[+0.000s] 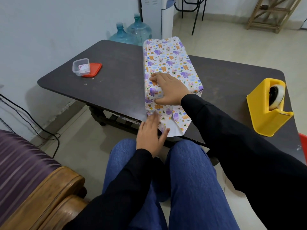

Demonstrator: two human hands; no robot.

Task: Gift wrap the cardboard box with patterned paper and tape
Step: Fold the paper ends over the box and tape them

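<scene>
Cardboard box (171,63) lies lengthwise on the dark table (116,80), its near end at the table's near edge, and it is covered all over in patterned paper (177,119) printed with purple elephants, orange bears and rainbows. The right hand (169,88) lies flat across the top of the box at its near end. Its fingers are spread and pressed onto the paper, and the thumb reaches down over the near end face, so it pinches nothing. The left hand (150,135) is just below, at the near left corner. Its fingers are straight and laid against the loose paper there, with the thumb stretched out across the white underside of a flap. The fingertips are slightly blurred, so I cannot tell how firmly they press. At the near end the paper is unsealed, and folded flaps hang past the table edge toward the person's knees in blue trousers (191,180). Both arms wear black sleeves.

A yellow tape dispenser (264,113) holding a roll of clear tape (276,97) stands well apart, on the right end of the table. On the left end a small clear plastic container (81,68) sits partly on its red lid (95,69). Behind the table, two blue water jugs (132,33) stand beside a white water dispenser (157,15). A wooden-armed striped sofa (29,171) is at lower left.
</scene>
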